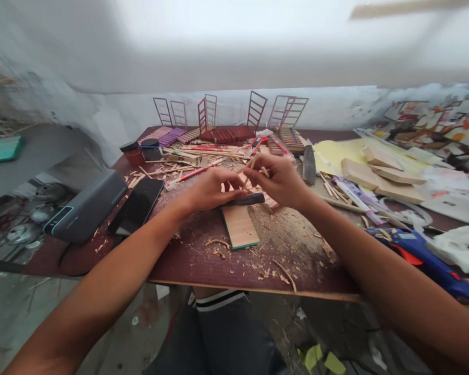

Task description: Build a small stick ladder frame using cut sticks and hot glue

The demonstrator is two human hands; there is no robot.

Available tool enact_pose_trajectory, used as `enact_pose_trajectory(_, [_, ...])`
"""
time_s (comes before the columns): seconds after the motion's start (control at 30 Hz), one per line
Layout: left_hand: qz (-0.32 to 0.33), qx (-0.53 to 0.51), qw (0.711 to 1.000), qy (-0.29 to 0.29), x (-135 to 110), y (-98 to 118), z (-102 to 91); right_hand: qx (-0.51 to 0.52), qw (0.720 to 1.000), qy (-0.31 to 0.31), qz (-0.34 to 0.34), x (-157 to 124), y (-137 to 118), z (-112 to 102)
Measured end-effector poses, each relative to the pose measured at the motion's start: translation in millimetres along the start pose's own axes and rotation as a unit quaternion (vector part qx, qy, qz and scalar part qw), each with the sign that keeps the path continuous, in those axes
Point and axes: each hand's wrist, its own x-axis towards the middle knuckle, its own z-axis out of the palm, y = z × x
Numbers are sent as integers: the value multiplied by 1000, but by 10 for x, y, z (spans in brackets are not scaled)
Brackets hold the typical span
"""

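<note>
Over the middle of the table, my left hand [214, 188] is closed around a short dark bar [254, 199], whose blunt end juts out to the right under the thumb. Its kind cannot be made out. My right hand [277, 177] pinches a thin wooden stick [251, 165] close to the left fingertips. The stick's lower end runs down to the left hand and is partly hidden there. Just below both hands lies a flat wooden block [240, 229] with a green edge, and wood shavings [268, 272] are scattered about it.
Small ladder-like frames [257, 109] and slatted pieces [226, 135] stand at the back. On the left are a phone [136, 205], a dark speaker-like box [86, 205] and jars [152, 149]. Wood blocks [381, 177], markers [357, 199] and a blue tool [426, 258] lie right.
</note>
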Motion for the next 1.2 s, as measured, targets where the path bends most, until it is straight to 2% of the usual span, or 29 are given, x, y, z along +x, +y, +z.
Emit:
enact_pose_trajectory(0.07, [9, 20, 999, -43, -17, -19, -52, -1, 1000, 16, -1, -3, 9, -30])
enact_pose_trajectory(0.13, [11, 47, 997, -61, -28, -43, -91, -7, 1000, -7, 7, -11, 24, -51])
enact_pose_trajectory(0.33, [-4, 89, 996, -13, -24, -136, -74, -52, 994, -96, 29, -34, 71, -20])
enact_pose_trajectory(0.43, [-7, 83, 996, -8, -47, -140, -60, -77, 991, -102, 43, -29, 84, -34])
enact_pose_trajectory(0.53, [-20, 80, 997, -11, -95, -84, -50, -56, 994, -83, 34, -24, 81, -54])
enact_pose_trajectory(0.7, [-29, 58, 998, -10, -151, 3, 12, -26, 995, -87, 50, -37, 67, -28])
enact_pose_trajectory(0.83, [-47, 53, 997, 3, -150, -23, 76, -55, 990, -115, 62, -37, 76, -29])
enact_pose_trajectory(1.07, [-80, 36, 996, 34, -145, -68, 133, -78, 982, -165, 45, -30, 49, -110])
enact_pose_trajectory(1.2, [-111, 37, 993, 24, -135, -28, 133, -102, 976, -192, 34, -27, 39, -64])
